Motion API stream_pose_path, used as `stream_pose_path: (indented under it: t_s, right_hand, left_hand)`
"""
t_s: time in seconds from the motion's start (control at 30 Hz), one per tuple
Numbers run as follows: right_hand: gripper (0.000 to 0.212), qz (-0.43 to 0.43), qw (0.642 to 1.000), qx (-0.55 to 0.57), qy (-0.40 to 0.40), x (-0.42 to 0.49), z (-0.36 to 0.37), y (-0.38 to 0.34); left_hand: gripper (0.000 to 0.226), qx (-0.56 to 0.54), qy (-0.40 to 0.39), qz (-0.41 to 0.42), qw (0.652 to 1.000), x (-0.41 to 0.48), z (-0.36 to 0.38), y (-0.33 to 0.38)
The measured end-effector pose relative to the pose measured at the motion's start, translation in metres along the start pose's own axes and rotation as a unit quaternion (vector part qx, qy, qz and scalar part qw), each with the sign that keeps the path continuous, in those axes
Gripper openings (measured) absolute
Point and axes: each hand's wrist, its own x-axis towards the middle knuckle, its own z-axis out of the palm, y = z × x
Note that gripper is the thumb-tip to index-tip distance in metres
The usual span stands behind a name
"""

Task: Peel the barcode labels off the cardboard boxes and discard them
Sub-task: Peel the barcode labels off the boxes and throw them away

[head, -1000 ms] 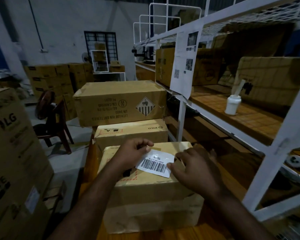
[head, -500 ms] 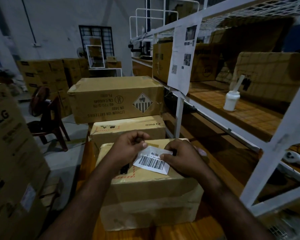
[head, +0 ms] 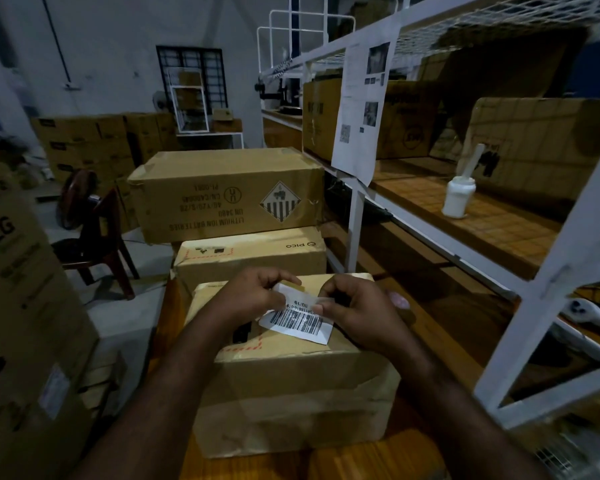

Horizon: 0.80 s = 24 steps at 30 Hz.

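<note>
A white barcode label (head: 297,320) lies over the top of the nearest cardboard box (head: 291,386), its far edge lifted and curling. My left hand (head: 253,296) pinches the label's upper left corner between thumb and fingers. My right hand (head: 357,310) grips the label's upper right part, fingers curled over it. Both hands hover above the box top. Behind it stand a PICO box (head: 250,258) and a larger lithium battery box (head: 222,195).
A white metal shelf rack (head: 354,216) runs along the right, holding a white bottle (head: 459,199) and more cartons. A tall LG carton (head: 21,306) stands at the left. A dark chair (head: 97,237) sits on the floor beyond it.
My right hand has moved left onto the label and closed on it. The label's far edge has lifted and folded toward me. Both hands have come closer together.
</note>
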Motion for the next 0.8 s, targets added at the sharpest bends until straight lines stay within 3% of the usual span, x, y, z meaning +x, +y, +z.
stream_pose_path:
  t_s: [0.2,0.33,0.5,0.7,0.8]
  right_hand:
    - [0.012,0.022,0.997,0.063,0.030,-0.001,-0.001,-0.002]
    - [0.032,0.032,0.998,-0.046,0.014,0.002,0.002,-0.003]
    - [0.016,0.015,0.993,-0.112,-0.025,0.004,-0.001,-0.009]
    - [0.013,0.001,0.997,-0.072,-0.033,-0.002,-0.002,-0.011]
    - [0.015,-0.004,0.998,-0.060,-0.024,-0.004,-0.001,-0.011]
  left_hand:
    - [0.024,0.002,0.000,0.005,1.000,0.003,-0.001,-0.001]
    - [0.023,-0.010,0.000,0.030,1.000,-0.001,-0.003,-0.002]
    - [0.026,-0.037,0.010,0.041,0.998,-0.004,-0.004,-0.003]
    - [0.047,-0.048,0.007,0.026,0.998,-0.003,-0.003,-0.003]
    - [0.044,-0.019,-0.002,0.019,1.000,-0.002,-0.001,-0.003]
